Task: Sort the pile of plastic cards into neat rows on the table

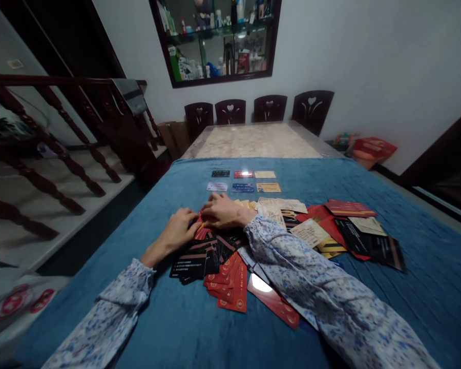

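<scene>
My left hand [180, 228] is curled at the left end of a loose heap of cards, thumb and fingers closed on some red and orange cards [201, 229]. From the other side my right hand [223, 211] bends over the same cards, its fingertips partly hidden. Black cards with printed text [194, 261] fan out beneath the hands. Red cards [234, 283] overlap nearer to me, beside a longer red card [273, 300]. Under my right forearm lie pale cards, partly covered. Cream cards [310, 233] and more black cards [363, 240] spread to the right.
Beyond the hands, single cards lie in two rows, among them a blue card [243, 188] and an orange card [268, 187]. A blue cloth [157, 323] covers the near table; the marble top [253, 141] shows behind. Chairs [230, 110] line the far end. Railing [57, 148] stands left.
</scene>
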`<state>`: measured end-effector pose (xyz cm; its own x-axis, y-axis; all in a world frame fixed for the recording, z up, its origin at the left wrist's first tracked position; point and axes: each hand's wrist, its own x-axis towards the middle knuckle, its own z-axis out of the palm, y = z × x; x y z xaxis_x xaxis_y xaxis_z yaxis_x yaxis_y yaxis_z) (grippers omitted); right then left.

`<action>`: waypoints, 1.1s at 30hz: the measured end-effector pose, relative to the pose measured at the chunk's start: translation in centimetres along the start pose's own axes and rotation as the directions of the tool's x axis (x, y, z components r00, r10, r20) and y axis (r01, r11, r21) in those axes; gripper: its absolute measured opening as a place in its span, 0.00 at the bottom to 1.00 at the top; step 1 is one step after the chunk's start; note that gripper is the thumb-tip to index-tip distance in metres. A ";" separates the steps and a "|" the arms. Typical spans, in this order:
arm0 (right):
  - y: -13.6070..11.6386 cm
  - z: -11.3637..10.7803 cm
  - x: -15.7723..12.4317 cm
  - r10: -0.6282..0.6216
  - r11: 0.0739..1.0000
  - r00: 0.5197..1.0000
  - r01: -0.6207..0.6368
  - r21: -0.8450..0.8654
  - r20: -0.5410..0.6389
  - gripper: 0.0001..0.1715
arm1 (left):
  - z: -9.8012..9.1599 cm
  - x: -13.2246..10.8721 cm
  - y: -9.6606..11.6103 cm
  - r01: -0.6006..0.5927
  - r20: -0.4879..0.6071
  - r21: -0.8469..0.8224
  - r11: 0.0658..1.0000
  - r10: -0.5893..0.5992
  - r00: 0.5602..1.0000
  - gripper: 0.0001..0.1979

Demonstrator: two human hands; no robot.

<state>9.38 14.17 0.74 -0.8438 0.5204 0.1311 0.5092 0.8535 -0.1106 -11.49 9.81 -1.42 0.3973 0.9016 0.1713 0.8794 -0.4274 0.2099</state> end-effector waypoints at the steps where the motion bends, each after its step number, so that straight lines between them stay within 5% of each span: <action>1: 0.0 0.0 0.0 0.008 1.000 1.000 -0.008 -0.004 -0.002 0.18 | -0.1 0.0 0.1 -0.006 -0.002 -0.004 1.000 0.006 1.000 0.14; 9: 0.0 -0.1 -0.5 0.044 0.997 0.999 -0.046 -0.059 -0.026 0.19 | -0.3 -0.4 0.7 -0.058 -0.016 -0.028 0.998 0.057 0.998 0.19; 21: -0.3 -1.6 -1.1 0.041 0.999 0.995 -0.037 -0.039 0.092 0.12 | -0.6 -0.7 1.0 -0.145 0.018 -0.065 0.987 0.147 0.989 0.16; 33: 1.8 0.4 -0.2 -0.089 0.995 0.992 0.086 -0.044 -0.087 0.14 | -1.3 -0.9 0.4 -0.121 0.006 -0.141 0.983 0.123 0.992 0.17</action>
<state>10.40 15.58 0.11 -0.8681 0.4423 0.2255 0.4418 0.8954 -0.0552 -11.80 8.71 -0.24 0.5042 0.8423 0.1905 0.7787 -0.5389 0.3212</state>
